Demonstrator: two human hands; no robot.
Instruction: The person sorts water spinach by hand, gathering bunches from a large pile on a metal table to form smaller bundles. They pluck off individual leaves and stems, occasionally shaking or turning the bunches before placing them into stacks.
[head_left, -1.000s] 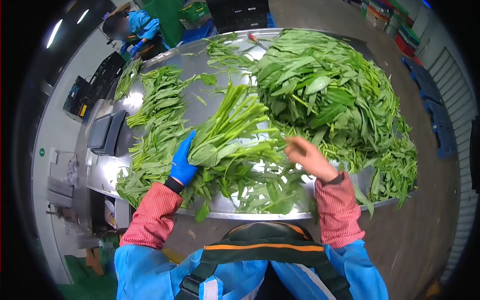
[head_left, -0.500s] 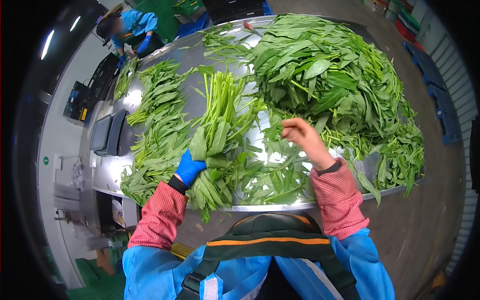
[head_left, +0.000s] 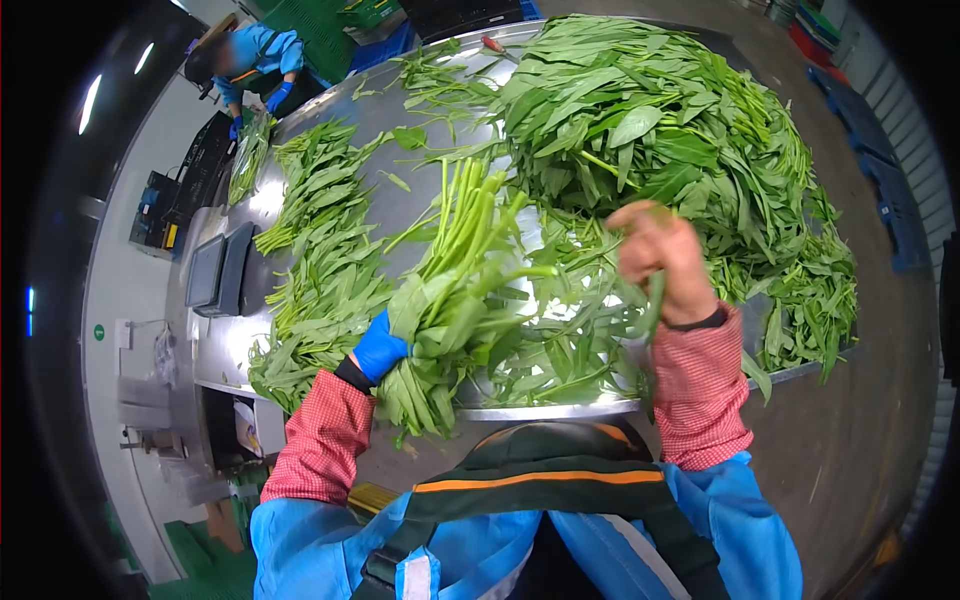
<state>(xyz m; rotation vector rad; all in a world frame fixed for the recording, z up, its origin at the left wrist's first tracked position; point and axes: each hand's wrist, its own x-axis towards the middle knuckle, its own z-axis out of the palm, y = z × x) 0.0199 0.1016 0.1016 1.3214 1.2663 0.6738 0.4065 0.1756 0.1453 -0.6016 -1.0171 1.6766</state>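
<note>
My left hand (head_left: 380, 347), in a blue glove, is closed around a bunch of water spinach (head_left: 465, 235). The pale cut stems of the bunch point up and away, and its leaves droop over the table's near edge. My bare right hand (head_left: 668, 262) is to the right of the bunch, apart from it and in front of the big heap. Its fingers are curled and smeared by motion. A long green water spinach leaf (head_left: 656, 300) hangs down from them. Loose leaves and stems (head_left: 560, 345) lie on the metal between and beneath my hands.
A large heap of water spinach (head_left: 650, 120) covers the right of the metal table (head_left: 425, 190). Laid bunches (head_left: 320, 250) form a row on the left, beside grey trays (head_left: 220, 270). A red-handled tool (head_left: 494, 45) lies at the back. A co-worker (head_left: 255, 60) handles greens at the far left.
My right hand has moved slightly right, and a leaf now hangs from it. The bunch in my left hand has tilted, its stems leaning further right.
</note>
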